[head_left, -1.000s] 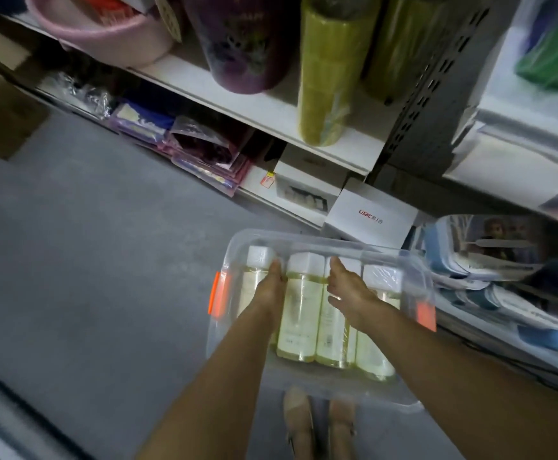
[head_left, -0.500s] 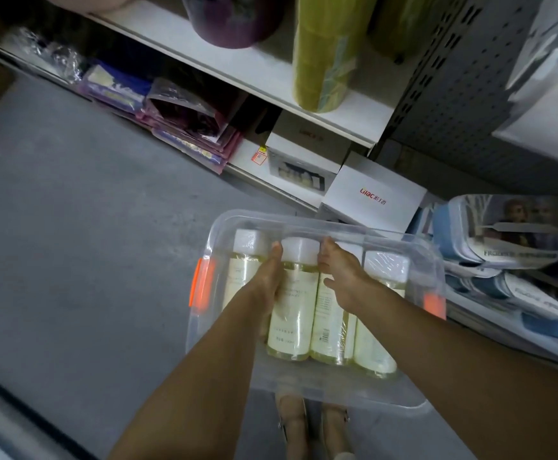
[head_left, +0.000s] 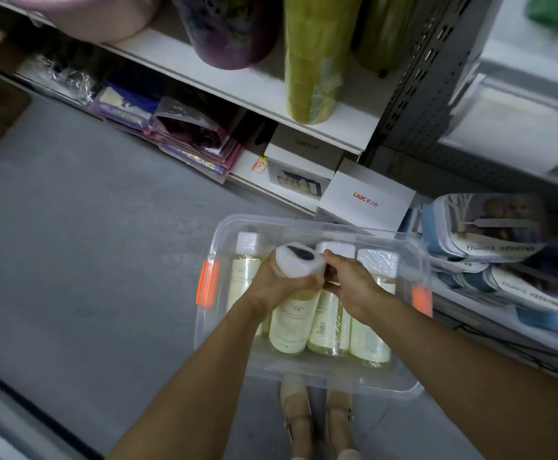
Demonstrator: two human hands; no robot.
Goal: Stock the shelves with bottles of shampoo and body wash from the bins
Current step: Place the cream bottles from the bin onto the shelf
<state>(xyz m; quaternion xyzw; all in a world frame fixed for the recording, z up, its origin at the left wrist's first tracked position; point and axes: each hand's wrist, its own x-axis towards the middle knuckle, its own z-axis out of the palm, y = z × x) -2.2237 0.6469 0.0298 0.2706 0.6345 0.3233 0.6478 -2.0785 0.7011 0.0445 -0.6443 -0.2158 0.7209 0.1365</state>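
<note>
Nearest the camera, two bare forearms are reaching down over a pair of beige strap shoes (head_left: 296, 416) toward a clear plastic bin (head_left: 304, 224) with orange latches (head_left: 208, 282).

The left hand (head_left: 281, 283) is wrapping its fingers round the shoulder of a shampoo bottle (head_left: 292, 323), just below the cap. It is tipping that end up, so the white cap (head_left: 299, 262) is pointing at the camera while the base is sitting low among the others. The bottle's long axis is slanting steeply, base toward the person's feet.

The right hand (head_left: 354, 283) is hovering beside it with fingers curled, one fingertip touching the lifted cap. Whether it is gripping the neighbouring bottle (head_left: 325, 327) underneath cannot be told.

Three more bottles are lying flat side by side in the bin, caps pointing away toward the shelving, among them the leftmost bottle (head_left: 244, 270) and the rightmost bottle (head_left: 369, 330).

Filled with pale yellow liquid, each is probably fairly heavy for its size. The walls look stiff, and the glossy film wrap is likely slippery. Gripping round the body or shoulder seems safer than pulling by the cap.

Beyond the bin, a white box (head_left: 367, 197) with red lettering is standing on the bottom shelf. Above it, a white shelf (head_left: 224, 74) is carrying a yellow-green roll (head_left: 317, 61).
</note>
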